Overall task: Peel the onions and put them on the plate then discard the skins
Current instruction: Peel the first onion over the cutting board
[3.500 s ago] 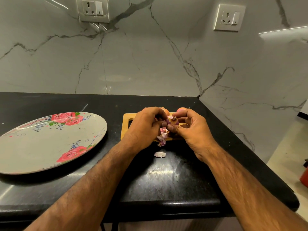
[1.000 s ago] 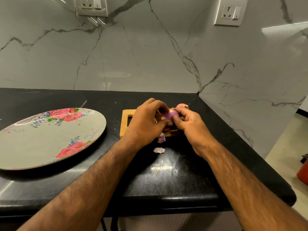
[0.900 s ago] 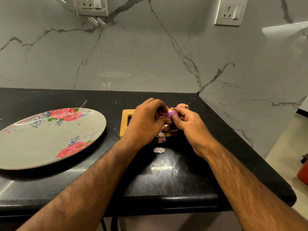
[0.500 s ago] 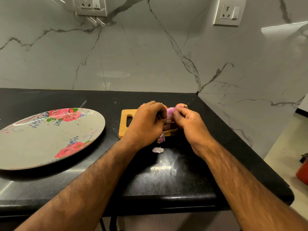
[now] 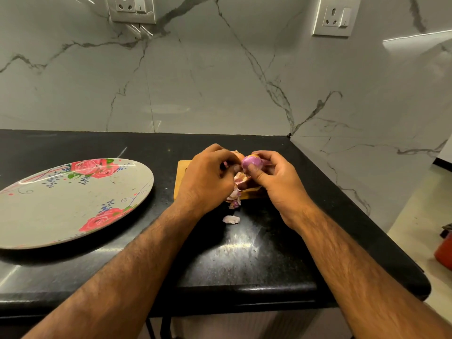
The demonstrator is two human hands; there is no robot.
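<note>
Black stone table (image 5: 244, 260) fills the lower frame, with one pale skin scrap (image 5: 231, 219) lying loose at centre. Just beyond it, more peeled skins (image 5: 234, 199) heap at the near edge of a wooden chopping board (image 5: 180, 177). Above the board, the right grip (image 5: 276, 177) grasps a partly peeled purple onion (image 5: 252, 162) between thumb and fingers, while the left grip (image 5: 208, 177) pinches its left side with curled fingers. A floral plate (image 5: 49, 216) lies at left. A marble wall (image 5: 220, 81) rises behind.
</note>
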